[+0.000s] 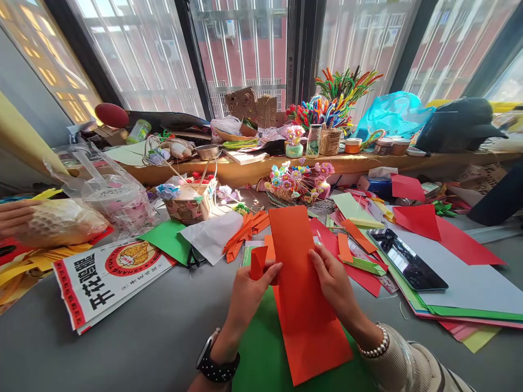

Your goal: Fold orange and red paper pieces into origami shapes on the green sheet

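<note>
A long orange sheet of paper (302,294) is held up between my two hands, over a green sheet (257,348) on the table. My left hand (254,286) pinches its left edge and also has a small folded orange piece (258,263) between the fingers. On the right edge, my right hand (332,275) grips with the thumb on the front. Just beyond lies a pile of folded orange paper strips (245,233). Orange and red scraps lie right of the sheet, among them an orange strip (359,236).
A black phone (408,260) rests on stacked coloured paper at the right. A printed paper bag (114,280) lies left. Behind stand a decorated basket (190,207), flower crafts (298,182) and a sill with pipe cleaners (327,111). Another person's hand (16,218) shows at far left.
</note>
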{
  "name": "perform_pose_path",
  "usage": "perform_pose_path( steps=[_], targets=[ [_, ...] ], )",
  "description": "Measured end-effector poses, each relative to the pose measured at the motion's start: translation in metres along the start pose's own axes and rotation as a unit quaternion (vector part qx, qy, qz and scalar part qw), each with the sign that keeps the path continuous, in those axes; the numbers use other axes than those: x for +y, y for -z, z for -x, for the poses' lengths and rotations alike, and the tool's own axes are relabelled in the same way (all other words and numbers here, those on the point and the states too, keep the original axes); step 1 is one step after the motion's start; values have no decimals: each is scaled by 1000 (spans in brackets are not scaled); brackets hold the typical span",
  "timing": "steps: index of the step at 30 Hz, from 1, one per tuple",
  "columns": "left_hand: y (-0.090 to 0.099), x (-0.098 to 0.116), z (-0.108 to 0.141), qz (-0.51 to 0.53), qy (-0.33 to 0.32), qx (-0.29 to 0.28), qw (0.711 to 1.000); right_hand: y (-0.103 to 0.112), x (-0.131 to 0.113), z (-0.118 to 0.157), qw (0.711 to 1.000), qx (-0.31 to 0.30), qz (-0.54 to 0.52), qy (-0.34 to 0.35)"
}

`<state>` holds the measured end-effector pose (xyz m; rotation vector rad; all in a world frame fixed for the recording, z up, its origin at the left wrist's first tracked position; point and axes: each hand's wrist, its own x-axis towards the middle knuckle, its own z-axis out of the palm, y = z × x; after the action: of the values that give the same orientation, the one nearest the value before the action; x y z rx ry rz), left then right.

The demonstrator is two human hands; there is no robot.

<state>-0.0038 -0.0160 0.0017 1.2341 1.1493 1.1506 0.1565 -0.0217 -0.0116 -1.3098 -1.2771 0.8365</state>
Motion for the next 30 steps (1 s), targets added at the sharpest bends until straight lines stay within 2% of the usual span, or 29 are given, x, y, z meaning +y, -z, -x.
perform_pose_path(
  steps=[4,10,17,22,24,25,28,30],
  targets=[
    [0,1,1,-13,-6,3,1000,0,1,1,999,33,27,18],
    [0,0,1,-24,7,12,1000,0,-4,6,996,29,39,76],
    [6,-2,-2,45,-25,130,990,2,-7,6,990,-3,103,98],
    [5,4,0,77,5,94,993,0,-11,8,977,-7,184,107],
    [4,9,3,75,14,95,993,12,-16,5,972,37,203,108],
    [3,11,4,75,19,101,992,22,-18,2,967,80,215,108],
    [1,16,7,83,32,105,990,67,-15,-16,928,253,256,91],
    [0,18,7,83,32,98,991,101,-3,-32,899,300,311,70]
  ],
)
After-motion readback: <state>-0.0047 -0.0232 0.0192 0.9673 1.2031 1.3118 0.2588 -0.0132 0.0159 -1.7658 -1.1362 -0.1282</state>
